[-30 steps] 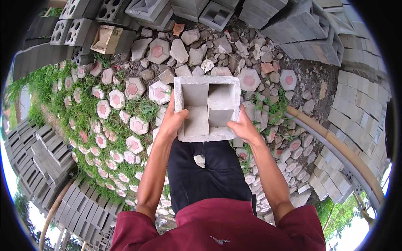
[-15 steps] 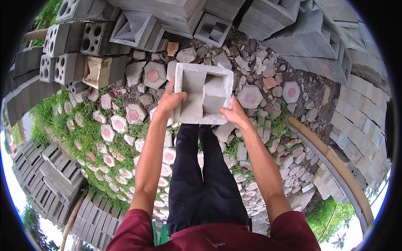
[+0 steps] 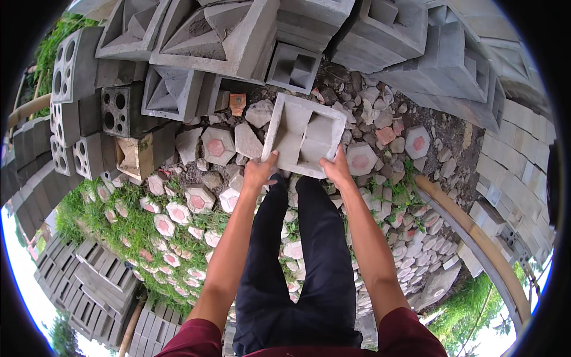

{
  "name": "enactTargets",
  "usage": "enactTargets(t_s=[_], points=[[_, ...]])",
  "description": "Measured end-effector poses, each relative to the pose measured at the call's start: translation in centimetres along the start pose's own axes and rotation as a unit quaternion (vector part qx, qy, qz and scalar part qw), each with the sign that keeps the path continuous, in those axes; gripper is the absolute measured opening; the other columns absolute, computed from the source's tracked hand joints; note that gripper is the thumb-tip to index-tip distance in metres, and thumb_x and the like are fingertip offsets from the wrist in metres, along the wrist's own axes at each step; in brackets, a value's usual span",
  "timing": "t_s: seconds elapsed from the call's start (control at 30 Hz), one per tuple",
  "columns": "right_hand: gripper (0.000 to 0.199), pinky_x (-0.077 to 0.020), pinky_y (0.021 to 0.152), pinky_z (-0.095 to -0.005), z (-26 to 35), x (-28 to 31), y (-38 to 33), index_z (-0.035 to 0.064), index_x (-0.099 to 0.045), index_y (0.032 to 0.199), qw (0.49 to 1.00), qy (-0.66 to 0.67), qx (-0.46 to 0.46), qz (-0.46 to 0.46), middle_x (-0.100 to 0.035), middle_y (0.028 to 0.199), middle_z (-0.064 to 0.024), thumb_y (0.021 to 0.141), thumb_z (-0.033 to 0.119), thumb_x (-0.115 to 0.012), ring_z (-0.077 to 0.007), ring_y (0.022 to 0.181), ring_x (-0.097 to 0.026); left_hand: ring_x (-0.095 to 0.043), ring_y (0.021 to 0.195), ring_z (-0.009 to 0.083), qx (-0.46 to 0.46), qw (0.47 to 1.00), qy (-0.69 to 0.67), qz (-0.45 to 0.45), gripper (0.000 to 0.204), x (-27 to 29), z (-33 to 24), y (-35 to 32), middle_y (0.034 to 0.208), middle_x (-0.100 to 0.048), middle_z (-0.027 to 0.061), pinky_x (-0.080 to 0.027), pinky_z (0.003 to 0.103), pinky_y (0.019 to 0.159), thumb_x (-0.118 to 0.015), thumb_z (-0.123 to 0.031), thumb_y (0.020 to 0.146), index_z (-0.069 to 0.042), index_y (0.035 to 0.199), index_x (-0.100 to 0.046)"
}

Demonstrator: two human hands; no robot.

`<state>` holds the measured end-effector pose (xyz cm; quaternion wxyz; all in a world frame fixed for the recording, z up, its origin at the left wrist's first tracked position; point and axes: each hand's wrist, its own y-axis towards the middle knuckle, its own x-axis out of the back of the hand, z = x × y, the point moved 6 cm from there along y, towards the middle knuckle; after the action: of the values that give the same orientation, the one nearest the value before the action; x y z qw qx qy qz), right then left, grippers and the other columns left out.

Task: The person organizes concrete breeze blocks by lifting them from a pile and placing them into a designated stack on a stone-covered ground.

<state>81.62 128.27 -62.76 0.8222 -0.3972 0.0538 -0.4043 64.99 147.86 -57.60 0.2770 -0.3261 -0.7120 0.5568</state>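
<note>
Squarely out in front, a grey concrete vent block (image 3: 304, 135) with recessed square pockets is carried at arm's length, tilted slightly, above the rubble; the left hand (image 3: 259, 174) clasps its near left edge, the right hand (image 3: 336, 169) its near right edge; stacked concrete blocks (image 3: 226, 35) rise just beyond; hexagonal pavers (image 3: 217, 144) lie below in grass.
</note>
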Motion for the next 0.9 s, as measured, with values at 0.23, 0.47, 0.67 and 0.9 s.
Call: enactTargets(t_s=[0.23, 0.47, 0.67, 0.9], points=[[0.087, -0.0374, 0.104, -0.0351, -4.6, -1.3, 11.5, -0.0064, -0.016, 0.145, 0.995, -0.098, 0.019, 0.009, -0.048, 0.135, -0.0242, 0.076, 0.014, -0.066, -0.0312, 0.124, -0.049, -0.061, 0.105, 0.0341, -0.032, 0.935, -0.339, 0.097, 0.047, -5.5, -2.4, 13.4, 0.121, -0.054, 0.0205, -0.055, 0.052, 0.087, -0.054, -0.029, 0.096, 0.004, 0.127, -0.042], [0.087, -0.039, 0.103, -0.033, -3.8, -2.5, 25.6, -0.0057, -0.015, 0.145, 0.998, -0.07, 0.002, 0.002, -0.05, 0.134, -0.0241, 0.076, 0.013, -0.066, -0.03, 0.121, -0.053, -0.059, 0.107, 0.0407, -0.036, 0.923, -0.369, 0.104, 0.047, -6.2, -8.3, 24.8, 0.121, -0.054, 0.0226, -0.055, 0.056, 0.085, -0.058, -0.021, 0.092, 0.001, 0.129, -0.041], [0.087, -0.0403, 0.102, -0.0334, -0.9, -3.9, 29.2, 0.0013, -0.012, 0.148, 0.994, -0.079, 0.069, -0.016, -0.049, 0.134, -0.0223, 0.078, 0.008, -0.064, -0.0291, 0.122, -0.052, -0.058, 0.11, 0.04, -0.082, 0.922, -0.36, 0.12, 0.045, -5.5, -11.1, 28.3, 0.12, -0.054, 0.0219, -0.05, 0.056, 0.092, -0.058, -0.02, 0.092, 0.001, 0.128, -0.041], [0.094, -0.0381, 0.105, -0.0359, 0.5, -4.8, 32.3, 0.0056, -0.008, 0.15, 0.994, -0.07, 0.078, -0.003, -0.046, 0.138, -0.0233, 0.077, 0.01, -0.067, -0.0323, 0.125, -0.049, -0.061, 0.104, 0.0376, -0.135, 0.915, -0.364, 0.104, 0.044, -4.9, -12.8, 30.6, 0.115, -0.057, 0.0214, -0.054, 0.053, 0.087, -0.056, -0.023, 0.093, 0.004, 0.126, -0.044]])
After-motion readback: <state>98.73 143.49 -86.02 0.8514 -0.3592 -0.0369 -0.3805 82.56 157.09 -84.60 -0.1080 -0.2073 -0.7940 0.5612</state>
